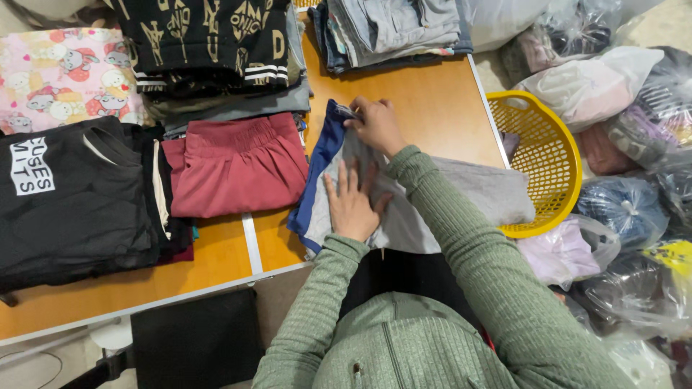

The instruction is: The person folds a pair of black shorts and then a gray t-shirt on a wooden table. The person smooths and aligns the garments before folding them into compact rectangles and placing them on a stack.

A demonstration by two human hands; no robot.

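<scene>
Grey cotton garment with blue trim [404, 209], partly folded, lies on the orange wooden table [432, 101]; left hand [351, 202] presses it flat, fingers spread; right hand [376, 124] pinches its upper edge. Folded maroon shorts [234, 166] lie beside; final folds seemingly remain.

Grey garment [404, 216] edged in blue; maroon shorts [238, 166]; yellow basket [559, 155]; pink cartoon-print cloth [65, 75]; orange-brown surface [432, 101].

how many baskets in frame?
1: a yellow plastic basket off the table's right edge, among bagged clothes. More could be hidden under the bags.
</scene>
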